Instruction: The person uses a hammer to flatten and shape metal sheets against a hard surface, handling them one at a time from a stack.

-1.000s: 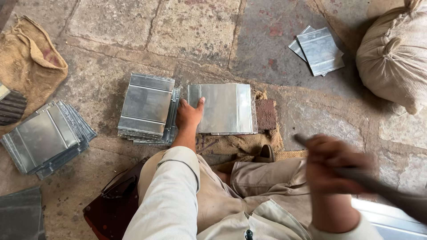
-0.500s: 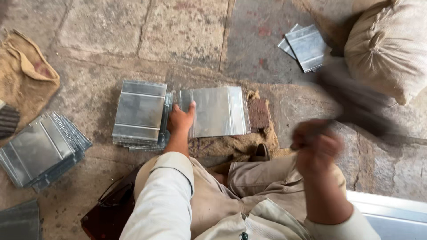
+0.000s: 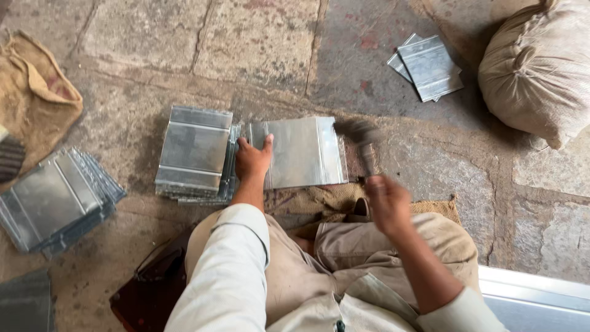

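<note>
Sheet (image 3: pixel 304 150) judged thin, stiff, light, sharp-edged; pinned flat at near-left edge by spread left hand (image 3: pixel 253 160). Hammer (image 3: pixel 364 141) gripped by closed right hand (image 3: pixel 387 200), head blurred over right edge.

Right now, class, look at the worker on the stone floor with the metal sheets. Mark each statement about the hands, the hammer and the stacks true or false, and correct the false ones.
1. The left hand presses flat on the metal sheet in front of the person. True.
2. The right hand is empty. False: it grips a hammer, blurred over the sheet's right edge.
3. A stack of sheets lies just left of the left hand. True.
4. The sack lies at the far left. False: it lies at the upper right, near a small pile of sheets.
5. The floor is wooden planks. False: it is stone slabs.
</note>
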